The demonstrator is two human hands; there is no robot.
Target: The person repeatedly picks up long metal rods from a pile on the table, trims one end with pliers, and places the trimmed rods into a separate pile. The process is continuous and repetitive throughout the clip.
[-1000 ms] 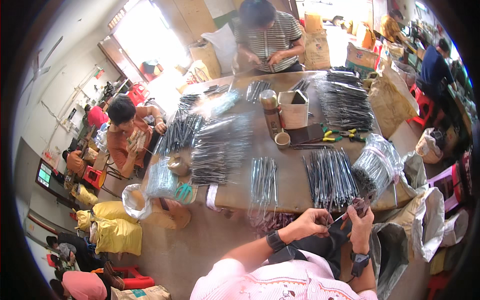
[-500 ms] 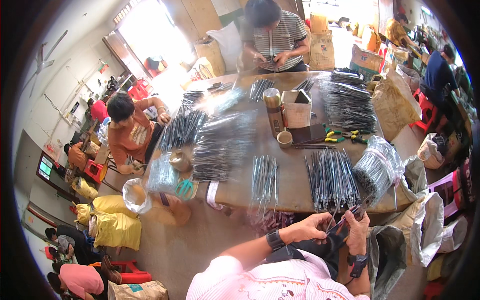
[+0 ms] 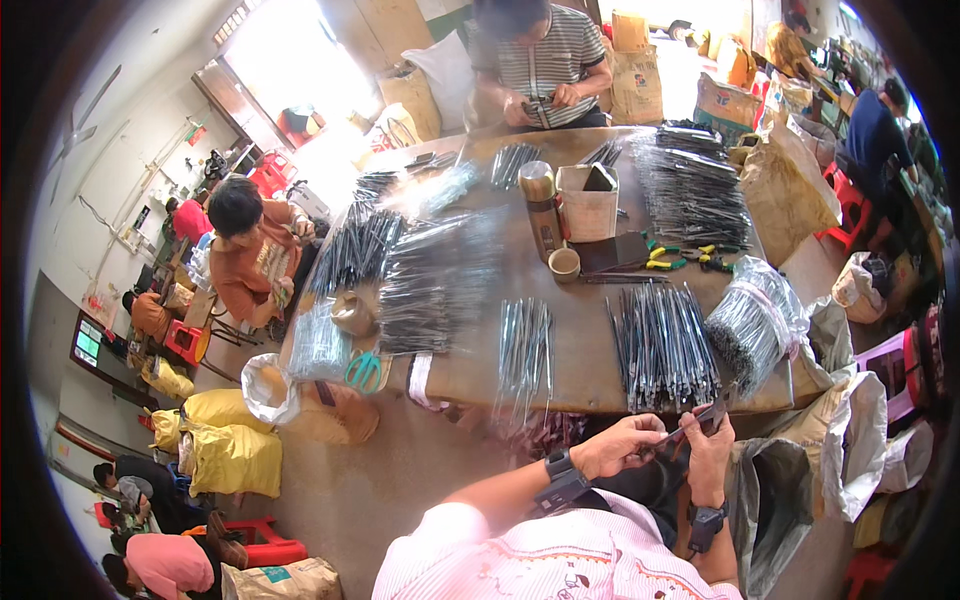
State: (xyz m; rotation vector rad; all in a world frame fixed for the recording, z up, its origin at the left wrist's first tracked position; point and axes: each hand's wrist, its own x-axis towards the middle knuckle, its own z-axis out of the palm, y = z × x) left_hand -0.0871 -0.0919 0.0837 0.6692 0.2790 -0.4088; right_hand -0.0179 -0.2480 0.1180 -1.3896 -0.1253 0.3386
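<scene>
Over my lap, just off the near table edge, my right hand (image 3: 708, 458) is closed on a dark narrow piece (image 3: 690, 424) whose kind I cannot make out. My left hand (image 3: 622, 446) is closed in a pinch at the piece's left end; whether it holds that end or something thin beside it is too small to tell. Beyond my hands lies a spread of thin dark metal strips (image 3: 662, 345). A thicker bundle of similar strips in clear plastic (image 3: 757, 320) rests to its right. To the left is a smaller group of strips (image 3: 525, 345), poking over the edge.
On the table (image 3: 585, 365) stand a thermos (image 3: 544, 215), a pale square container (image 3: 588, 215) and a small cup-like roll (image 3: 564, 264). Yellow-green pliers (image 3: 667, 257) and teal scissors (image 3: 363, 370) lie there. Open sacks (image 3: 850, 440) stand at my right. Co-workers sit opposite and at left.
My left hand has moved slightly, and the dark piece now shows more plainly between my hands. The co-worker at left has pulled the raised arm back from the table.
</scene>
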